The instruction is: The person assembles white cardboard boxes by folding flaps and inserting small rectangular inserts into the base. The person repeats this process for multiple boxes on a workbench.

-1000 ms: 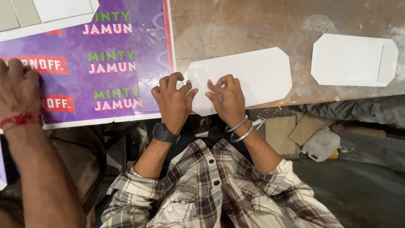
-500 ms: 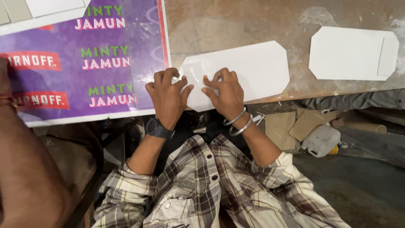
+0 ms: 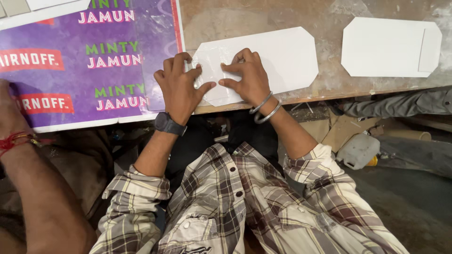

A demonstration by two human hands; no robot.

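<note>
In the head view, a white board piece (image 3: 278, 59) lies flat at the upper middle of the frame, on a worn wooden table (image 3: 263, 16). It is an elongated panel with clipped corners, matte white, and its left part is covered by a crinkled, glossy clear film (image 3: 212, 66). Its long axis runs left to right across the frame, roughly along the table's near edge, with the clipped right end pointing toward the upper right. Its lower left corner reaches the table edge.

The left hand (image 3: 179, 87) rests on the panel's left end, fingers curled and pressing down on the film, thumb stretched toward the other hand. The right hand (image 3: 247, 77) sits just beside it, fingers bent and pinching at the film, thumb pointing left; neither hand is spread wide.

A second white panel (image 3: 388, 47) of like shape lies well apart at the upper right. A purple printed sheet (image 3: 94, 70) fills the upper left, just beside the left hand. Another person's forearm (image 3: 33, 188) enters at the lower left.
</note>
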